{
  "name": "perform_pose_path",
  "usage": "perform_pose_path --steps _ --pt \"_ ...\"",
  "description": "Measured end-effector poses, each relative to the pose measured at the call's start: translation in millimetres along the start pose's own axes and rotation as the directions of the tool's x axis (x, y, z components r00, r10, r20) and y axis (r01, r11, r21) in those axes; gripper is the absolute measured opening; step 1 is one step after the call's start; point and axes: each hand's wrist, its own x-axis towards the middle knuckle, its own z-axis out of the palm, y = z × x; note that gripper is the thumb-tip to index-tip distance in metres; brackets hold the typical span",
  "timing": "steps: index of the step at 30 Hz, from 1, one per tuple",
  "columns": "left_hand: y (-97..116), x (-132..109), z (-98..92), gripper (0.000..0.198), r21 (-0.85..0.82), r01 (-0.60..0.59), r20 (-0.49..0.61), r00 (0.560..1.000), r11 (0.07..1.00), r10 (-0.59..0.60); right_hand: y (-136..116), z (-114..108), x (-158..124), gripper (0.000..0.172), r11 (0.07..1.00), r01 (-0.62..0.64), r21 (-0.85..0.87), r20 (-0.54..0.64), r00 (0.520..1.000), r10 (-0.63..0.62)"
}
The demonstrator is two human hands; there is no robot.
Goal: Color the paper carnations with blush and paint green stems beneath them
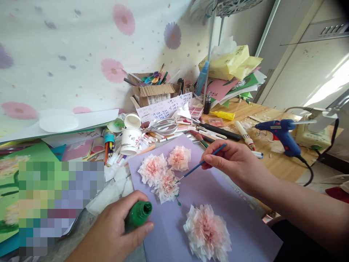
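Note:
My right hand [227, 160] pinches a thin blue paintbrush [200, 163]. Its tip touches down by the right edge of a small pink-and-white tissue paper flower [167, 185]. Just below the tip, a short green paint stroke [178, 200] marks the purple sheet [245, 225]. Two more small tissue flowers, one at the left [152, 168] and one at the upper right [179, 158], sit close by. A larger tissue flower [207, 233] lies nearer to me. My left hand [117, 222] is wrapped around an uncapped green paint bottle [139, 214], its mouth tilted toward the sheet.
Behind the sheet lie scissors [163, 126], several markers and a paper cup [131, 140]. A cardboard box [152, 91] holds brushes. On the right, a blue glue gun [280, 131] rests with its cord trailing. Green artwork [29, 153], partly pixelated, lies at left.

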Motion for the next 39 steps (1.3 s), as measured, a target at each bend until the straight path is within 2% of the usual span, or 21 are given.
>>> perform_pose_path --steps 9,17,22,25,28,32,36,39 --pt "-0.8 0.4 -0.1 0.015 -0.001 -0.014 -0.004 1.000 1.000 0.014 2.8 0.5 -0.5 0.023 1.000 -0.012 -0.014 0.014 1.000 0.012" --pt "0.8 -0.4 0.1 0.014 0.010 -0.017 -0.023 1.000 1.000 0.017 0.2 -0.3 0.3 0.030 1.000 -0.013 0.004 -0.005 1.000 0.013" --pt "7.0 -0.8 -3.7 0.014 -0.026 0.015 0.022 1.000 1.000 -0.014 -9.2 3.3 -12.1 0.023 0.979 0.082 0.185 -0.017 0.997 -0.080" --pt "10.0 -0.9 -6.0 0.013 -0.035 0.026 0.043 0.999 0.999 -0.025 -19.0 9.3 -26.3 0.009 0.974 0.177 0.143 0.016 0.983 -0.181" --pt "12.4 -2.2 -7.5 0.012 -0.041 0.034 0.053 0.998 0.999 -0.032 -27.2 16.3 -37.3 0.004 0.951 0.304 -0.062 0.060 0.952 -0.301" --pt "15.5 -4.5 -9.0 0.011 -0.058 0.025 0.058 0.998 0.998 -0.022 -33.1 22.4 -42.0 0.007 0.836 0.488 -0.251 0.201 0.871 -0.449" --pt "17.3 -4.4 -9.7 0.011 -0.058 0.011 0.042 0.999 0.998 -0.008 -31.9 23.5 -43.3 0.016 0.726 0.624 -0.288 0.372 0.772 -0.516" --pt "16.5 -3.6 -8.9 0.012 -0.056 -0.011 0.045 0.999 0.998 0.014 -27.8 21.7 -46.0 0.019 0.725 0.628 -0.282 0.405 0.763 -0.504"
